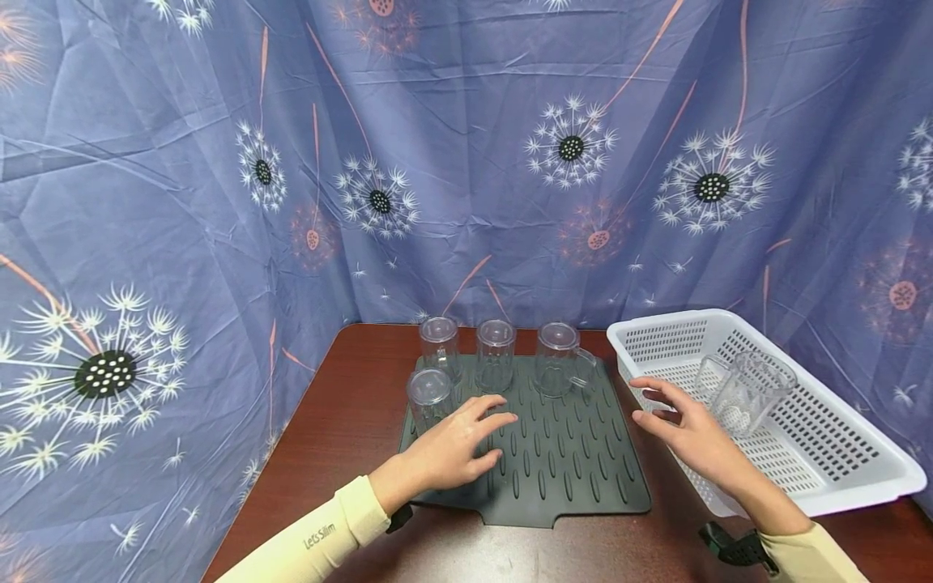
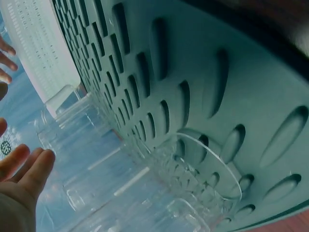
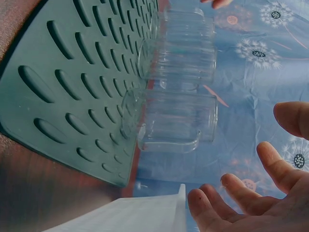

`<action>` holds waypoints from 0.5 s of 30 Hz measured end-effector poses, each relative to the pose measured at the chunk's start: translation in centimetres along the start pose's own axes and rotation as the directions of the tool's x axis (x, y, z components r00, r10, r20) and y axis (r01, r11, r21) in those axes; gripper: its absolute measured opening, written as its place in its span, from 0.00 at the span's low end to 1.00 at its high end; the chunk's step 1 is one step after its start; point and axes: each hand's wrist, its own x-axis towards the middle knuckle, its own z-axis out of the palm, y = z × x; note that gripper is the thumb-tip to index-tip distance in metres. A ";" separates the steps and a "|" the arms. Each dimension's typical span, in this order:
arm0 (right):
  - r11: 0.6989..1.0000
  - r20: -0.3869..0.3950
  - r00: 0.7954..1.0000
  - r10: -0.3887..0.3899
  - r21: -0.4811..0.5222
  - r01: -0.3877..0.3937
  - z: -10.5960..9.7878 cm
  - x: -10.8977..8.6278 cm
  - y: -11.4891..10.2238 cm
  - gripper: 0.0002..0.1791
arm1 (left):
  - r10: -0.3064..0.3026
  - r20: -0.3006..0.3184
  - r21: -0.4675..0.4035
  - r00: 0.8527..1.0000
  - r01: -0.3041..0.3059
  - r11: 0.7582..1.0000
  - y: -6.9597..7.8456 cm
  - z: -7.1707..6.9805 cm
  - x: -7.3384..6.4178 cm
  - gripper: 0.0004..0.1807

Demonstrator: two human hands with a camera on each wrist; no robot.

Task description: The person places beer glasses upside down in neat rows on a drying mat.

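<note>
Several clear plastic cups stand upside down on a dark green ridged mat (image 1: 568, 470). Three form a back row, the rightmost a handled mug (image 1: 560, 360). A fourth cup (image 1: 430, 397) stands at the front left. My left hand (image 1: 466, 437) hovers open over the mat, just right of that front cup, holding nothing. My right hand (image 1: 678, 421) is open with spread fingers at the left rim of a white basket (image 1: 860, 486), a short way from a clear mug (image 1: 751, 389) lying inside it. The right wrist view shows the handled mug (image 3: 169, 121) beyond my bare fingers (image 3: 251, 193).
The mat lies on a brown wooden table (image 1: 342, 421), with the basket close against its right side. A blue flowered curtain (image 1: 466, 162) closes off the back and both sides. Bare table shows to the left of the mat and in front of it.
</note>
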 end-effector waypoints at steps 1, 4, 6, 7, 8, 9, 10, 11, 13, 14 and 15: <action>1.000 0.000 1.000 0.001 0.001 -0.001 -0.1 0.0 0.0 0.26 | -0.003 0.015 -0.003 1.000 0.003 1.000 0.1 0.1 0.0 0.28; 1.000 -0.006 1.000 -0.012 -0.006 0.012 -0.4 0.2 0.0 0.25 | -0.010 0.051 -0.011 0.999 0.011 1.000 0.3 0.5 0.1 0.30; 0.999 -0.020 0.999 -0.033 -0.027 0.033 -0.6 0.3 0.1 0.25 | -0.013 0.069 -0.015 0.998 0.014 1.000 0.4 0.8 0.1 0.30; 0.998 -0.033 0.998 -0.048 -0.045 0.047 -0.6 0.4 0.2 0.24 | -0.015 0.078 -0.020 0.997 0.017 1.000 0.5 0.9 0.2 0.31; 0.996 -0.046 0.997 -0.065 -0.066 0.062 -0.7 0.4 0.3 0.24 | -0.019 0.087 -0.026 0.996 0.021 0.999 0.5 1.0 0.2 0.31; 0.993 -0.057 0.995 -0.080 -0.088 0.075 -0.7 0.5 0.4 0.24 | -0.025 0.099 -0.028 0.995 0.028 0.999 0.5 1.2 0.2 0.32; 0.990 -0.067 0.993 -0.095 -0.113 0.087 -0.8 0.5 0.5 0.24 | -0.033 0.113 -0.029 0.993 0.036 0.999 0.6 1.3 0.2 0.32; 0.986 -0.077 0.992 -0.104 -0.138 0.093 -0.9 0.5 0.6 0.23 | -0.040 0.126 -0.029 0.991 0.044 0.999 0.6 1.5 0.2 0.32; 0.979 -0.086 0.988 -0.128 -0.171 0.112 -1.2 0.7 0.9 0.23 | -0.057 0.154 -0.035 0.986 0.063 0.997 0.7 1.7 0.1 0.33; 0.977 -0.087 0.987 -0.133 -0.181 0.115 -1.3 0.7 1.0 0.23 | -0.066 0.167 -0.036 0.984 0.073 0.997 0.7 1.8 0.0 0.33; 0.974 -0.089 0.987 -0.135 -0.193 0.116 -1.5 0.7 1.1 0.23 | -0.075 0.181 -0.036 0.981 0.083 0.996 0.7 1.9 0.0 0.33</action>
